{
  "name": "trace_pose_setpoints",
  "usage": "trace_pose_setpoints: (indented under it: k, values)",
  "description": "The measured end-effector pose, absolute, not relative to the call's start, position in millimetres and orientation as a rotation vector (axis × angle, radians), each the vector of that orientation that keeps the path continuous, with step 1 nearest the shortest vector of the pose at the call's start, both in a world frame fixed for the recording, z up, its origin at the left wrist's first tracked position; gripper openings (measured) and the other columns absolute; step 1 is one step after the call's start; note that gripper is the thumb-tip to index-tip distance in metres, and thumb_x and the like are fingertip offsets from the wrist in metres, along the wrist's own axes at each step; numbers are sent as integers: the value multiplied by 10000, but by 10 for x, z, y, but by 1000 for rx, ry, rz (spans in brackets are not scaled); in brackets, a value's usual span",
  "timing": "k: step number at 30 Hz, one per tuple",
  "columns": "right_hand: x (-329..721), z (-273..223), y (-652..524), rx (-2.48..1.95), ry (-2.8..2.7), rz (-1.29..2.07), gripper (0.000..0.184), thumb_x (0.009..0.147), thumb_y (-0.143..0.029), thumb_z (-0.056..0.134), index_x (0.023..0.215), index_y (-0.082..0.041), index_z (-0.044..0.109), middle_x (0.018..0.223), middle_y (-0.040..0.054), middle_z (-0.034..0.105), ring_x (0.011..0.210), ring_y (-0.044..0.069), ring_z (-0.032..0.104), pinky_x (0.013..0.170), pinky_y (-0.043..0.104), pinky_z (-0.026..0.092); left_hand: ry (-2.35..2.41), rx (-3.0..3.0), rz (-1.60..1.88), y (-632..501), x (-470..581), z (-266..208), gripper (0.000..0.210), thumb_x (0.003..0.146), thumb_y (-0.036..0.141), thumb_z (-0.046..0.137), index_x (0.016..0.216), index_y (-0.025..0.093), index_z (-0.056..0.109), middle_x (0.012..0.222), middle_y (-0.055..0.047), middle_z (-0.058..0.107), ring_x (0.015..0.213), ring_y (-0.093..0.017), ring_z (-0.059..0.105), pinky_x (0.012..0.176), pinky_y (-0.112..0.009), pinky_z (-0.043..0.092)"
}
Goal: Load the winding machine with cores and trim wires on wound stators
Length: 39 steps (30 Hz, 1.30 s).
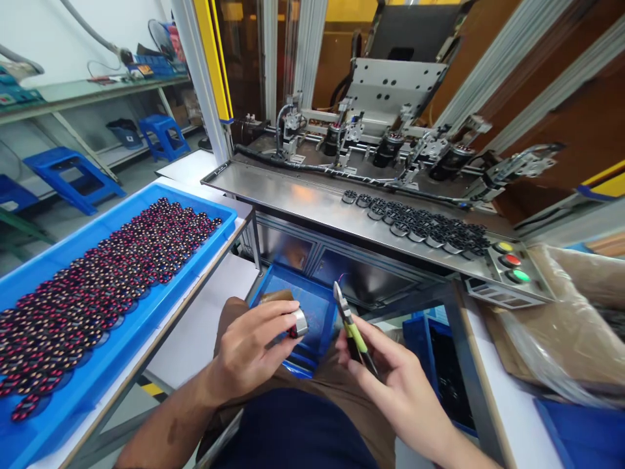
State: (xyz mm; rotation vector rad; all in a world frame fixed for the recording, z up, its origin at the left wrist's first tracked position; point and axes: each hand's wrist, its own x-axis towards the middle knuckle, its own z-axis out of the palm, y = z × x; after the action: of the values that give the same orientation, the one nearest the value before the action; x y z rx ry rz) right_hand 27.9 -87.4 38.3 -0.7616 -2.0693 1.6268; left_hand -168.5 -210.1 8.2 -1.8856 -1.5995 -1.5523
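My left hand [254, 342] is closed around a small round motor stator [299, 322] with a silvery metal rim and dark, reddish details. Its fingers cover most of the part. My right hand [390, 365] grips a pair of cutting pliers [355, 332] with green and black handles, the jaws pointing up and away from me. A thin strand of wire shows near the jaw tips. The pliers are apart from the stator, to its right. Below both hands, between my knees, is a blue bin [319, 303] with small scraps on its floor.
On my left, a long blue tray [208, 251] holds many dark round parts with red and copper spots [146, 251]. Ahead, a metal ledge [293, 192] carries black ring-shaped parts [420, 225] before a machine. A button box [512, 260] and plastic-lined carton [571, 312] stand right.
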Motion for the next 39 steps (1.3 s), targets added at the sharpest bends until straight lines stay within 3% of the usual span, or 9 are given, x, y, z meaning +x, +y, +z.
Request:
trace_pose_setpoints:
  k: [7, 12, 15, 18, 23, 32, 37, 39]
  values:
    - [439, 33, -885, -750, -1870, 1754, 511, 859, -413, 654, 1323, -203, 610, 895, 76, 704, 715, 177, 662, 742, 321, 602, -1620, -1808, -1453, -2119, -1679, 70, 481, 787, 109, 762, 1234, 175, 600, 1155, -119, 707, 1028, -204, 719, 888, -299, 627]
    - [516, -156, -950, -807, -1790, 1856, 550, 840, -433, 671, 1338, -210, 601, 913, 84, 690, 708, 178, 640, 704, 319, 589, -1655, -1786, -1629, -2087, -1650, 65, 495, 775, 90, 768, 1230, 220, 620, 1165, -99, 710, 1049, -208, 709, 906, -320, 615]
    - [556, -199, -999, -814, -1752, 1920, 541, 842, -444, 665, 1331, -221, 606, 900, 75, 680, 695, 174, 626, 682, 310, 577, -1653, -1749, -2253, -2022, -1659, 2, 481, 802, 264, 778, 1248, 243, 600, 1102, -97, 735, 975, -217, 730, 818, -327, 630]
    - [585, -214, -1064, -875, -1677, 1978, 520, 843, -431, 664, 1322, -235, 613, 907, 70, 679, 690, 174, 615, 678, 313, 568, -1525, -1573, -3044, -1966, -1697, -79, 639, 745, 468, 799, 1290, 250, 547, 980, -81, 752, 804, -190, 735, 656, -266, 605]
    - [603, -227, -1154, -959, -1569, 2034, 450, 812, -367, 684, 1245, -242, 669, 951, 79, 687, 687, 180, 611, 697, 329, 562, -1435, -1242, -3669, -1984, -1735, -136, 752, 629, 423, 889, 1269, 239, 541, 845, -27, 726, 727, -153, 688, 688, -247, 538]
    - [584, -147, -1182, -985, -1579, 2008, 407, 785, -378, 709, 1166, -236, 700, 904, 69, 683, 683, 185, 611, 700, 331, 558, -1362, -1265, -3739, -2007, -1702, -114, 778, 580, 346, 925, 1255, 236, 555, 967, -58, 758, 756, -162, 696, 671, -237, 515]
    - [613, -117, -1147, -997, -1646, 2078, 267, 777, -394, 734, 986, -228, 736, 923, 77, 694, 695, 185, 631, 698, 314, 565, -1228, -1273, -3844, -1969, -1681, -74, 757, 572, 287, 933, 1234, 238, 569, 978, -57, 767, 788, -165, 710, 704, -239, 532]
    - [630, -169, -1119, -1002, -1660, 2068, 264, 785, -402, 730, 999, -248, 733, 939, 79, 701, 726, 203, 654, 703, 317, 572, -1202, -1227, -3890, -1958, -1696, -84, 747, 557, 258, 938, 1212, 232, 580, 976, -57, 764, 792, -168, 713, 714, -244, 538]
